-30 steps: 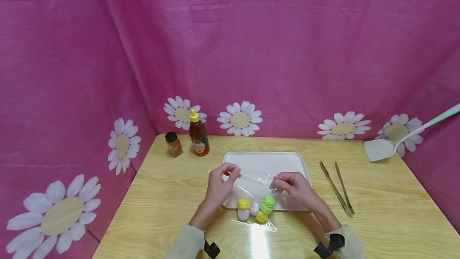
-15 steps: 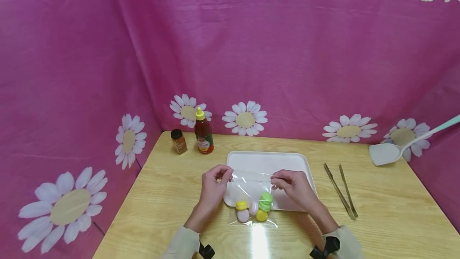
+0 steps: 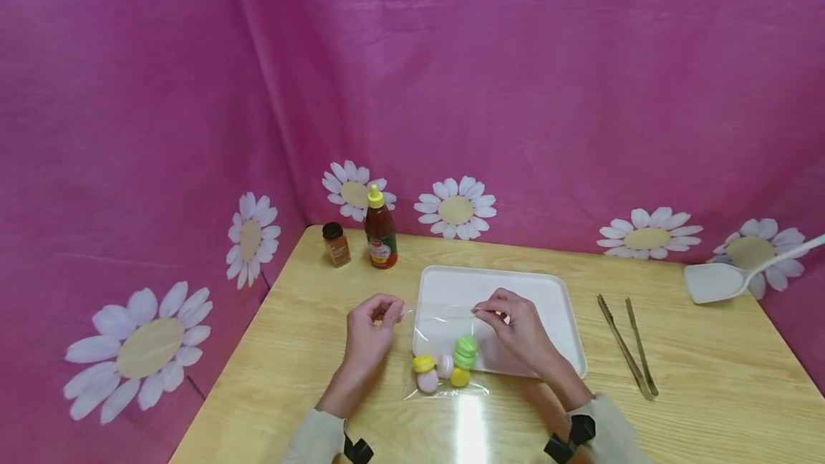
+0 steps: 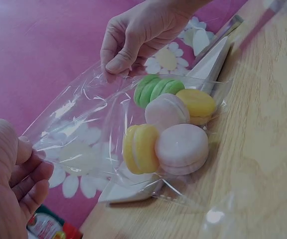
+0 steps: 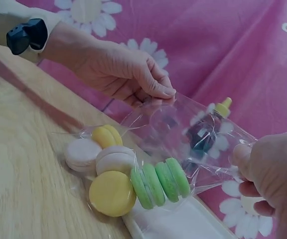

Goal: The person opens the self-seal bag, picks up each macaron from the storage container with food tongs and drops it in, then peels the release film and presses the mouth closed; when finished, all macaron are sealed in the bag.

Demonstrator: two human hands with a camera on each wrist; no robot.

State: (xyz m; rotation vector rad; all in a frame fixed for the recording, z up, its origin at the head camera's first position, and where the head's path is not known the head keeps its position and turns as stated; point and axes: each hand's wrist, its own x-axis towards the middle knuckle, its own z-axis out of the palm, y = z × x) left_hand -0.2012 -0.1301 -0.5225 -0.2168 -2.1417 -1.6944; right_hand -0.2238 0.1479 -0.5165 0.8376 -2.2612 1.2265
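Observation:
A clear plastic bag (image 3: 445,324) hangs between the two hands, its top edge stretched level. Several macarons lie in its bottom: green ones (image 5: 159,183), yellow ones (image 4: 141,149) and pale pink ones (image 4: 182,148). My left hand (image 3: 370,328) pinches the bag's upper left corner between thumb and fingers. At the upper right corner my right hand (image 3: 512,321) pinches the film the same way. Behind the bag lies a white tray (image 3: 535,285), partly covered by the bag and my right hand in the head view.
A spice jar (image 3: 336,244) and a red sauce bottle (image 3: 381,235) with a yellow cap stand at the back left. Metal tongs (image 3: 628,349) lie right of the tray. A white spatula (image 3: 715,281) rests at the back right, against the pink cloth (image 3: 548,92).
Both hands and the bag have shifted left relative to the tray. The bag's top, slanted and crumpled a second ago, is now pulled straight. The head view has turned slightly.

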